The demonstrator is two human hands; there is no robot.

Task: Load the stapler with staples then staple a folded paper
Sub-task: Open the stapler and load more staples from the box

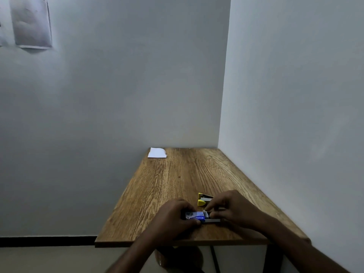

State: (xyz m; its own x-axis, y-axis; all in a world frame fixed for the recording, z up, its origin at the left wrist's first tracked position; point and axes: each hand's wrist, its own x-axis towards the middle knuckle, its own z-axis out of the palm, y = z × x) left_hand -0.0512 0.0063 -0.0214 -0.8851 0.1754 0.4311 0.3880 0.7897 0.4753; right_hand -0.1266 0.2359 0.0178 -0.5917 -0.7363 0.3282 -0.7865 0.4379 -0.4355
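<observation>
Wooden table (177, 184) in dim white-walled corner (222, 95)

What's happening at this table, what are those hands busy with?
A person is working at the near edge of a wooden table. The left hand grips a small blue box of staples, and the right hand pinches at its open end, where a grey strip of staples sticks out. A yellow stapler lies open just behind the hands, not yet loaded as far as I can tell. The folded paper waits untouched at the far left corner.
</observation>
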